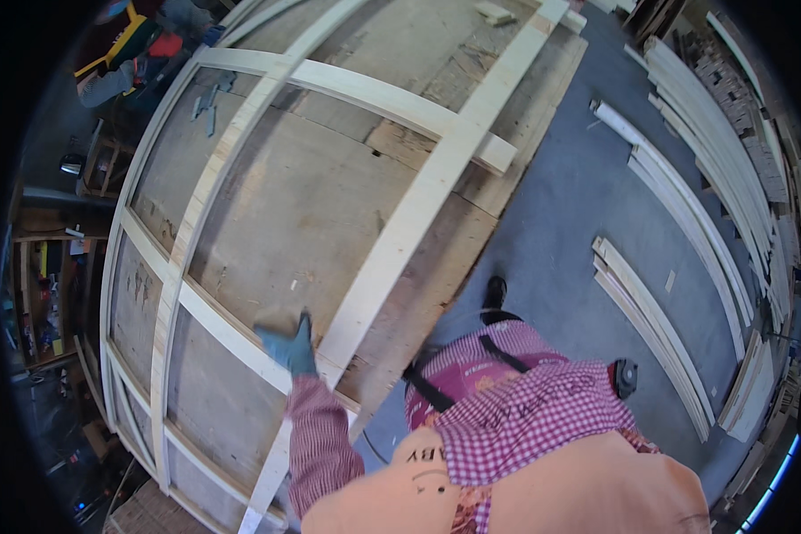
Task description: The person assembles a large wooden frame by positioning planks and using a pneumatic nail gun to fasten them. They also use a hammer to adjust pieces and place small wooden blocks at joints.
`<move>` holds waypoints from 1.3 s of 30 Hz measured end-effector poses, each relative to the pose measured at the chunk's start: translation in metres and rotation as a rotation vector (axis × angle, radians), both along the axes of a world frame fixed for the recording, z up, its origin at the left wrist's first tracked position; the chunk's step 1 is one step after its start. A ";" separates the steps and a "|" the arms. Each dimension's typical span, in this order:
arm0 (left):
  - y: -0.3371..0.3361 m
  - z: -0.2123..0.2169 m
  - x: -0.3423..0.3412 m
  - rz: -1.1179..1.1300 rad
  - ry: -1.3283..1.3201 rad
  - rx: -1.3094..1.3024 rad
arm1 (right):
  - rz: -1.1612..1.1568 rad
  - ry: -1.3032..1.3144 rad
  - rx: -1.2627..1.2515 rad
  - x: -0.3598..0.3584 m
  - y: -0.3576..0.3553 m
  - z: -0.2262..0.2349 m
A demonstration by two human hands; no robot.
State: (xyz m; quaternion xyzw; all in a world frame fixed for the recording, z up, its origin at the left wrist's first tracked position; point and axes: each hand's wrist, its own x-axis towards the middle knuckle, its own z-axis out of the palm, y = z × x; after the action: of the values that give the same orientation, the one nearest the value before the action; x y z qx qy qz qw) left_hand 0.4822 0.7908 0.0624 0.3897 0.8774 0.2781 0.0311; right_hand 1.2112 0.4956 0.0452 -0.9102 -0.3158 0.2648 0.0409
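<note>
My left hand (pixel 290 347), in a blue-green glove, reaches forward from a red checked sleeve. It presses a small tan block (pixel 274 318), blurred, against a crosspiece of a large pale wooden frame (pixel 418 200). The frame lies flat on a worn plywood worktop (pixel 303 205). It is made of long slats crossed by shorter ones, and one long slat runs just right of my hand. My right hand is hidden below my orange bib and checked shirt.
Bundles of long pale slats (pixel 654 311) lie on the grey floor (pixel 570 205) to the right, with more stacked along the far right wall (pixel 730 116). Another person (pixel 129 58) bends at the worktop's far left corner. Cluttered shelves (pixel 44 276) stand on the left.
</note>
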 end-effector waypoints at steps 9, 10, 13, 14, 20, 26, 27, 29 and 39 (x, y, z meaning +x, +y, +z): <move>0.230 -0.004 0.184 -0.011 -0.004 -0.452 | -0.080 0.211 0.133 0.107 0.173 0.040; 0.245 -0.008 0.201 0.016 0.023 -0.502 | -0.103 0.258 0.157 0.117 0.198 0.050; 0.268 -0.028 0.233 -0.270 0.540 -0.214 | -0.085 0.390 0.247 0.139 0.257 0.054; 0.276 -0.020 0.256 -0.522 0.439 -0.001 | -0.046 0.413 0.299 0.142 0.275 0.055; 0.230 -0.044 0.408 -0.157 -1.359 -0.198 | 0.075 0.798 -0.026 0.038 0.475 0.137; 0.267 -0.084 0.433 0.002 -1.404 -0.265 | 0.777 0.568 0.246 -0.003 0.578 0.106; 0.277 -0.067 0.437 -0.062 -1.191 -0.332 | 0.761 0.568 0.263 -0.006 0.589 0.096; 0.280 -0.063 0.446 -0.080 -0.841 -0.395 | 0.436 0.788 0.008 -0.031 0.623 0.101; 0.274 -0.078 0.445 -0.045 -0.715 -0.330 | 0.688 0.886 -0.275 -0.063 0.692 0.119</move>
State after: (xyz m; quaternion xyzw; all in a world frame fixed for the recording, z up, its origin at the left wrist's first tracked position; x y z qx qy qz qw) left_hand 0.9276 1.0643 -0.0155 0.2771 0.8353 0.2510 0.4031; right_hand 1.1484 1.1873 0.1643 -0.5545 -0.5090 0.6573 -0.0377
